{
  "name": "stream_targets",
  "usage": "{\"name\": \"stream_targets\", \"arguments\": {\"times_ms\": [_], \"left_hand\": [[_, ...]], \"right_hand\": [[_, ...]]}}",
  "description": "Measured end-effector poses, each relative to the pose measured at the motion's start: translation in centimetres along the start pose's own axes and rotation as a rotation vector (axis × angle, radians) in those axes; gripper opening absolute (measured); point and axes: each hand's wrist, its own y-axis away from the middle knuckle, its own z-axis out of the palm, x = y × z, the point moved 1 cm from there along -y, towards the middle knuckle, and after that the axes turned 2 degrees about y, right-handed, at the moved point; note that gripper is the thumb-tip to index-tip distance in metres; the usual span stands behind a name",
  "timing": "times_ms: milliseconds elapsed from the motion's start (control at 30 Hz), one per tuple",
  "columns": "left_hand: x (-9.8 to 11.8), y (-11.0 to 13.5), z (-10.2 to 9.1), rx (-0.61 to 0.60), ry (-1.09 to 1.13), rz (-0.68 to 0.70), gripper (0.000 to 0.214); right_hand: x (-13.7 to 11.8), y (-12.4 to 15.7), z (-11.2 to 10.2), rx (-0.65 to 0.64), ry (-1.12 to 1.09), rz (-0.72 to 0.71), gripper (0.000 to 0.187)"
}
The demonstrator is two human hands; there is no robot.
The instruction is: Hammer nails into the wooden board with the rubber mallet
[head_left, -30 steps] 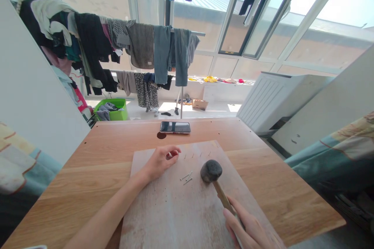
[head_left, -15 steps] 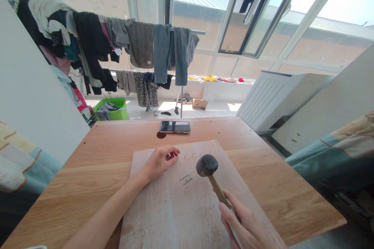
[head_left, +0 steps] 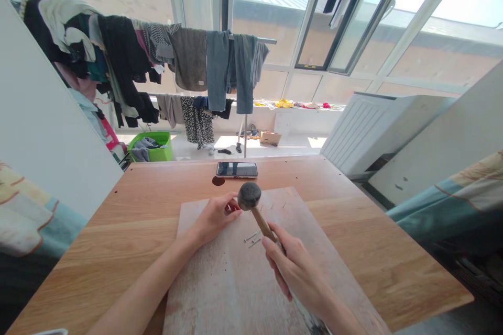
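Observation:
My right hand (head_left: 293, 267) grips the wooden handle of a black-headed mallet (head_left: 249, 196), whose head hovers right beside my left fingertips. My left hand (head_left: 215, 215) rests on a pale worn board (head_left: 236, 282), thumb and fingers pinched together on something too small to make out, likely a nail. A few loose nails (head_left: 251, 238) lie on the board between my hands. Several nails (head_left: 275, 205) stand in a row near the board's far edge.
The board lies on a wooden table (head_left: 129, 220) with a round hole (head_left: 218, 180). A phone (head_left: 237, 169) lies flat at the far edge. Beyond stand a clothes rack (head_left: 188, 63), a green basket (head_left: 153, 146) and white panels (head_left: 373, 131).
My right hand has swung the mallet left and forward, from right of the loose nails to just beside my left fingertips. The left hand has stayed in place.

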Motion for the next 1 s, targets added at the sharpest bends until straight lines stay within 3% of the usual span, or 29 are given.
{"name": "stream_targets", "arguments": {"times_ms": [267, 500, 1000], "left_hand": [[-0.18, -0.04, 0.09, -0.011, 0.037, 0.001, 0.026], [-0.1, -0.01, -0.11, 0.009, 0.002, 0.022, 0.013], [-0.35, -0.1, -0.16, -0.02, -0.069, 0.016, 0.021]], "right_hand": [[0.18, -0.08, 0.21, 0.035, -0.027, -0.003, 0.036], [0.46, 0.17, 0.36, -0.002, 0.074, 0.057, 0.034], [0.6, 0.56, 0.09, -0.009, 0.066, 0.029, 0.033]]}}
